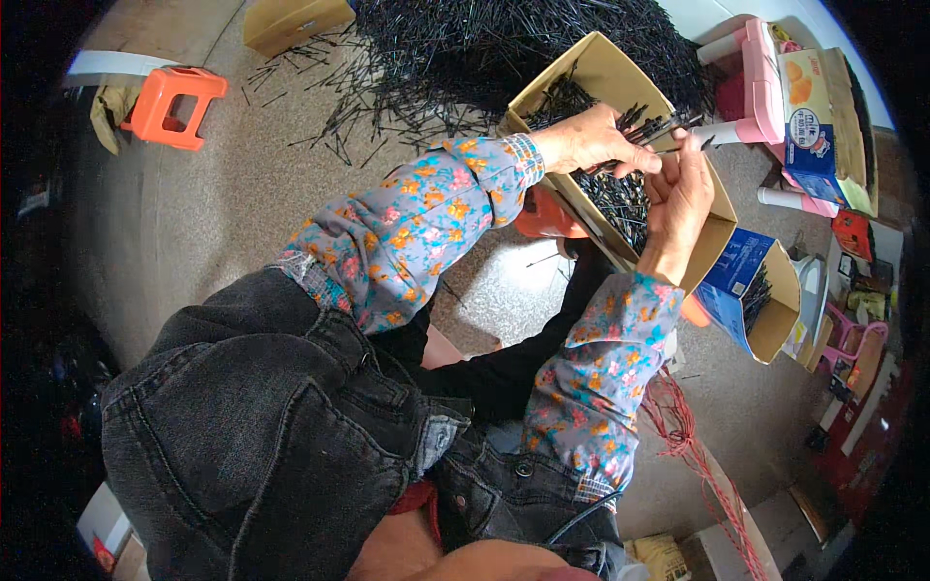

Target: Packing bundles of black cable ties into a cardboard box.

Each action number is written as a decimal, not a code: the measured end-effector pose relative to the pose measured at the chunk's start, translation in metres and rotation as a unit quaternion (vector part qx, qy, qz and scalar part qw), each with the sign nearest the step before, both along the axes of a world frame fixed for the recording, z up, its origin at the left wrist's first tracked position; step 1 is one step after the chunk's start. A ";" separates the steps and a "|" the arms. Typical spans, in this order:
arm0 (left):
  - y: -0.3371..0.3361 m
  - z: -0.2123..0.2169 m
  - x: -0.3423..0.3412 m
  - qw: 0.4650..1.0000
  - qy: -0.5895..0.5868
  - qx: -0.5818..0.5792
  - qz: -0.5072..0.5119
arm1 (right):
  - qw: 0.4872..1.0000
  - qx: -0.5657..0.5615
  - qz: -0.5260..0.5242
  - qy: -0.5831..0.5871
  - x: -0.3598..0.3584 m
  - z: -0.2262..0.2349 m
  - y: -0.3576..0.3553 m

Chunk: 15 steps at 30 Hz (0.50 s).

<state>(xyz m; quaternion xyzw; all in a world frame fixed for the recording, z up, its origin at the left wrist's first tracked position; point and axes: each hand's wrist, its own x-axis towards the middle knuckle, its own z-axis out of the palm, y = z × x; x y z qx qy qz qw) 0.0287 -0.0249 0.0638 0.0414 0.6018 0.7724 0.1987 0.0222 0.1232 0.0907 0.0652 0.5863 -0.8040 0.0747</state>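
Your left hand (593, 140) is curled over a bundle of thin black sticks (651, 126), fingers closed around them, and your right hand (681, 189) meets it from below, thumb and fingers pinched on the same bundle at its near end. The bundle sits just above the open cardboard box (620, 73), which holds more loose black sticks (615, 198) along its bottom.

Around you the floor is crowded. A large heap of black sticks (465, 48) lies beyond the box, with strays scattered toward an orange plastic stool (174, 105) well to your left. A small brown carton (291, 21) rests at the heap's far edge. To your right a pink stool (760, 82) lies tipped on its side, touching the box's far corner, and a blue-sided carton (751, 295) with a few sticks inside stands just beside the box's near end. Red cord (693, 445) trails over the floor by your right elbow. Your floral sleeves (417, 228) and dark jacket hide the floor beneath you.
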 end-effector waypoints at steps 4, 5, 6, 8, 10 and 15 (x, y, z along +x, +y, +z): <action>-0.002 -0.003 0.001 0.998 0.038 -0.004 -0.039 | 0.998 0.006 -0.055 -0.025 -0.004 -0.010 -0.005; -0.001 -0.003 -0.001 0.997 0.046 -0.014 -0.054 | 0.998 -0.008 -0.062 -0.013 -0.004 -0.009 -0.002; 0.000 -0.003 -0.001 0.996 0.054 -0.023 -0.067 | 0.998 -0.006 -0.064 -0.013 -0.005 -0.009 0.001; 0.000 -0.002 -0.001 0.997 0.029 -0.004 -0.065 | 0.997 0.005 -0.071 -0.004 -0.005 -0.008 0.008; -0.001 -0.003 0.000 0.998 0.003 0.014 -0.061 | 0.999 -0.017 -0.050 0.010 -0.006 -0.008 0.017; -0.006 -0.006 -0.004 0.993 -0.062 0.095 0.023 | 0.993 -0.072 -0.092 0.020 -0.008 -0.011 0.031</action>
